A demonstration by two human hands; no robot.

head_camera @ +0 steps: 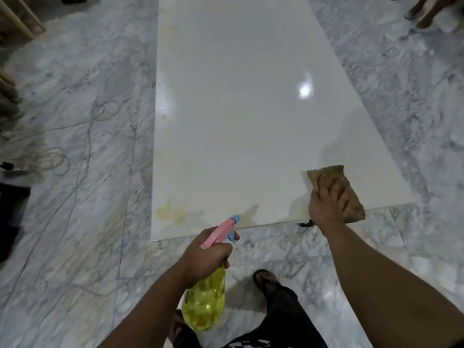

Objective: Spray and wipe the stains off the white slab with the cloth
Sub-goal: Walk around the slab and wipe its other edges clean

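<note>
1. Right hand [326, 202]: the fingers [337, 190] lie spread and flat, pressing a tan woven cloth [351, 207] onto the near right corner of the slab; one frayed corner of the cloth hangs over the near edge.
2. Left hand [204, 253]: the fingers are curled round the neck of a spray bottle [206, 302], held over the floor just short of the slab's near edge. The body is translucent yellow plastic, the head pink, the nozzle and trigger blue. No label or writing can be read.
3. White slab [238, 109]: a long, glossy rectangle lying flat on the floor, with a bright light reflection on it.
4. Stains [173, 212]: yellowish blotches near the left front corner; fainter ones follow the left edge.
5. Floor [75, 222]: polished grey-veined marble.
</note>
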